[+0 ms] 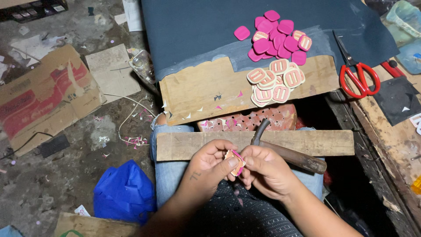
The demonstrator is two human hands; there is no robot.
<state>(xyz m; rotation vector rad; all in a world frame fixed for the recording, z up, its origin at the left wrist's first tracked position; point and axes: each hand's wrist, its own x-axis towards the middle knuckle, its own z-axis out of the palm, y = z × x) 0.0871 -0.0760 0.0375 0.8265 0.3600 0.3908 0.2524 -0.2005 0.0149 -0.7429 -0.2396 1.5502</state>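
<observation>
My left hand (210, 164) and my right hand (265, 169) meet over my lap and pinch one small pink and cream buckle piece (234, 161) between their fingertips. A wooden-handled tool (287, 153) with a curved metal end lies across the narrow wooden plank (184, 145) on my knees, right behind my right hand. On the wider wooden board (201, 90) further out lies a pile of cream-faced buckle pieces (274, 81). Beyond it, on dark blue fabric (193, 26), lies a heap of pink pieces (278, 37).
Red-handled scissors (357, 72) lie at the right of the board, beside a dark workbench edge (381, 145). A pink perforated basket (250, 119) sits under the board. Flattened cardboard (44, 92), a blue bag (125, 191) and pink scraps lie on the dirty floor at left.
</observation>
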